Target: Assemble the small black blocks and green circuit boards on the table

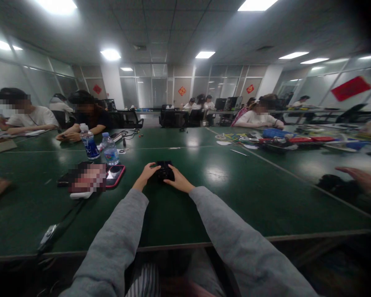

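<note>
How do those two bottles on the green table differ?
The left bottle has a white cap; the right bottle has a blue one. The left bottle's blue label covers most of its body, while the right bottle shows more clear plastic. Both stand upright on the green table.

Can't tell what the black gadget (165, 170) is: dark, sides covered by left hand (148, 172) and right hand (178, 180). Pink thing (88, 178) on the left, mostly pixelated. 2 bottles (110, 146), labels (91, 147) too small to read. Blurry co-worker's hand (365, 180), cut off by the right edge.
</note>
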The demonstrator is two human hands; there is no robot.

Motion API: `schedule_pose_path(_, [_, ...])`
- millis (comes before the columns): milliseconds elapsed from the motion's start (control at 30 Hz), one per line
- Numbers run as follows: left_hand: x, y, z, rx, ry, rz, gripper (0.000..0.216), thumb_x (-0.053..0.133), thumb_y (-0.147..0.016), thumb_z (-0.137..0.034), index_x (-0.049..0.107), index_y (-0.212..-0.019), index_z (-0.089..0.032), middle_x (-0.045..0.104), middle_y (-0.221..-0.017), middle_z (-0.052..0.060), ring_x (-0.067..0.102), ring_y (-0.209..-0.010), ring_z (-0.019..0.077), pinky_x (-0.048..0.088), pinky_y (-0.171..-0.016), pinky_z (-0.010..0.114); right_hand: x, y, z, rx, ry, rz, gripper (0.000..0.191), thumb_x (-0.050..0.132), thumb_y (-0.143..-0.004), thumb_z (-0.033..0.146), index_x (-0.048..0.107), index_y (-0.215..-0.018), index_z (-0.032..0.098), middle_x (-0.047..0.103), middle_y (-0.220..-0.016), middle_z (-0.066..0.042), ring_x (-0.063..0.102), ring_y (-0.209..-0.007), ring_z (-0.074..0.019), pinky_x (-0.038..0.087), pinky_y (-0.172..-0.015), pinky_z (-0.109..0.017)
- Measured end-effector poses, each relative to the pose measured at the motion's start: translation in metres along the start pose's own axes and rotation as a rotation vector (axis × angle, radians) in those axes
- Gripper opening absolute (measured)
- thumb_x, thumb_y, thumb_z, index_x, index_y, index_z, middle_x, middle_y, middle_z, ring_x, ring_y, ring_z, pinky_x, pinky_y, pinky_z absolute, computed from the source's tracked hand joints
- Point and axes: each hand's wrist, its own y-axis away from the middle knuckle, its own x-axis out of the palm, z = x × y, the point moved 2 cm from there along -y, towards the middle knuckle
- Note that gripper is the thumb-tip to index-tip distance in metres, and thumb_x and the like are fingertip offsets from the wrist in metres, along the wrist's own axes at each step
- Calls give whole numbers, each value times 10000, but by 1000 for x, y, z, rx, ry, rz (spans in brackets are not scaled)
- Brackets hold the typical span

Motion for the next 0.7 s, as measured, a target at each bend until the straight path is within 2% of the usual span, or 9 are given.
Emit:
schedule_pose_path(100, [0,5,-3,-47,152,51,632,801,-691,-256,523,-1250,-159,676,-914,80,652,-797,186,490,-784,336,1,0,0,-28,-4,4,898,663,-779,556,269,-1477,154,373,-1435,-189,353,-1351,-273,301,-1128,-459])
schedule_pose_path(267, [1,6,-1,-84,322,100,718,817,-674,-230,469,-1302,-191,657,-851,43,639,-679,143,503,-688,306,0,-2,0,3,-37,-1,888,649,-777,593,295,-1466,159,388,-1419,-184,368,-1337,-272,306,-1121,-468])
schedule_pose_path(467, [1,6,4,-113,416,116,739,836,-647,-221,474,-1292,-233,656,-898,37,648,-689,136,517,-673,288,-4,-5,1,98,-152,-45,646,474,-892,603,406,-1395,204,469,-1354,-131,448,-1265,-215,330,-1105,-426])
schedule_pose_path(700, [4,6,7,-119,441,68,752,844,-645,-238,468,-1296,-237,666,-901,30,647,-662,122,508,-646,256,-5,-3,6,83,-156,-41,732,599,-819,594,390,-1404,208,466,-1345,-143,447,-1263,-239,343,-1092,-445])
